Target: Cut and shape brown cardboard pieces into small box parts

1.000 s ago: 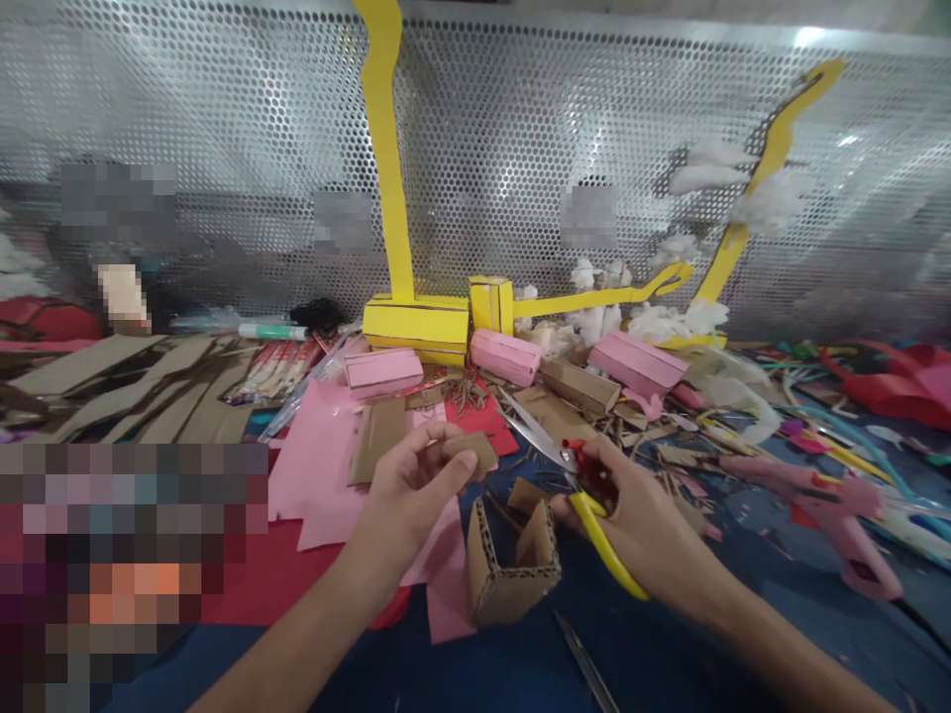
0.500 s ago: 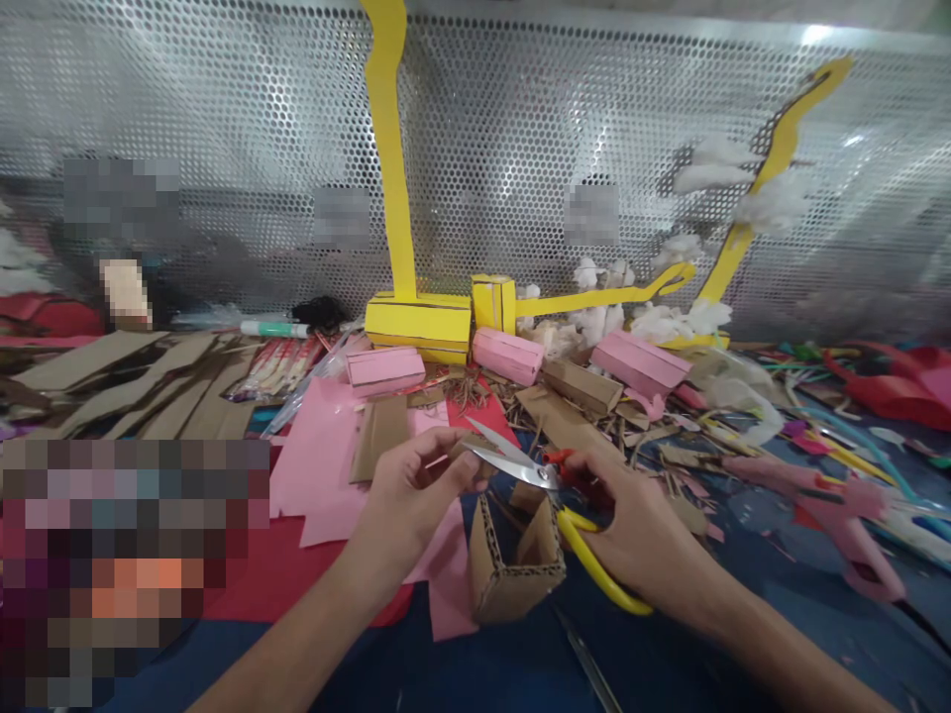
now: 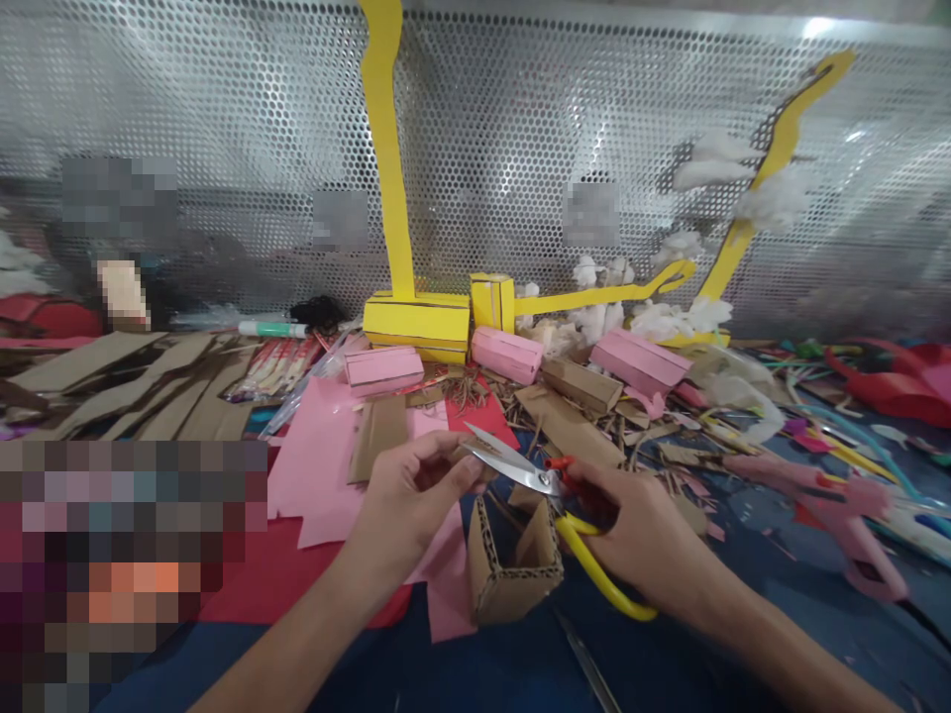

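Note:
My left hand (image 3: 420, 490) pinches a small piece of brown cardboard (image 3: 484, 447), mostly hidden by the fingers and by steel blades. Those blades belong to scissors (image 3: 516, 470) with a red and a yellow handle, gripped in my right hand (image 3: 624, 520). They lie across the cardboard, only slightly apart. Just below both hands stands a small folded cardboard box (image 3: 516, 594), its top side open. Pink paper sheets (image 3: 319, 465) spread under and left of my left hand, with a cardboard rectangle (image 3: 378, 436) on them.
A pink glue gun (image 3: 839, 515) lies at the right. Pink boxes (image 3: 382, 368) and a yellow box (image 3: 416, 327) line the back, before a perforated metal panel (image 3: 520, 119). Cardboard strips (image 3: 149, 381) pile up at left. A thin metal tool (image 3: 586, 659) lies near the front.
The scissor blades have closed further over the cardboard piece, and the yellow handle has shifted slightly. My left hand has stayed almost in place.

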Motion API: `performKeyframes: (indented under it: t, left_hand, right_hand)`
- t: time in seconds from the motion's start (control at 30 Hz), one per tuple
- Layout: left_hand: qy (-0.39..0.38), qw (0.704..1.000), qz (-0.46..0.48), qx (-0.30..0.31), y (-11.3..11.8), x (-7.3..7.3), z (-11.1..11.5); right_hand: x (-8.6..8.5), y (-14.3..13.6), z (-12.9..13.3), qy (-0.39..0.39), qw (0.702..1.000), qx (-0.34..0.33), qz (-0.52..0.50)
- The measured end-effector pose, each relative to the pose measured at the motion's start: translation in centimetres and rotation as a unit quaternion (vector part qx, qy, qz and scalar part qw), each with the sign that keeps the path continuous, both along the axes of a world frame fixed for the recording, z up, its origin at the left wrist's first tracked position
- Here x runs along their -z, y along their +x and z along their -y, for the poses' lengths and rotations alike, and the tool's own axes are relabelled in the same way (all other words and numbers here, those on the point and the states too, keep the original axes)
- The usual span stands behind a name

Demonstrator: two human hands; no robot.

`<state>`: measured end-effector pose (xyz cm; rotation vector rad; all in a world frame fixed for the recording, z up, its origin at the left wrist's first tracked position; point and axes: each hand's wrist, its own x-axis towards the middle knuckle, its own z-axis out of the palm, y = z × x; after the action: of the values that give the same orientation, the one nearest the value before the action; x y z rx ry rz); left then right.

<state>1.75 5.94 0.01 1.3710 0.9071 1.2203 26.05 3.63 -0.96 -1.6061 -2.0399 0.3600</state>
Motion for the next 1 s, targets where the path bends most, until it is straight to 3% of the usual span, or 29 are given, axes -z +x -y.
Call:
performKeyframes:
  t: [0.3,0.57,1.0]
  left_hand:
    - [-0.003,1.0,-0.022,0.004,-0.1,-0.4,0.2]
    - [0.02,0.998,-0.057,0.025,-0.5,-0.5,0.1]
    - [0.055,0.998,-0.021,0.033,0.5,1.0,-0.1]
  right_hand:
    - [-1.6,-0.2,0.5,-0.037,0.999,0.0,0.026]
    - [0.0,-0.4,0.2,-0.022,1.0,-0.001,0.011]
    - [-0.6,-0.9,-0.1,-0.022,0.998,0.016,0.051]
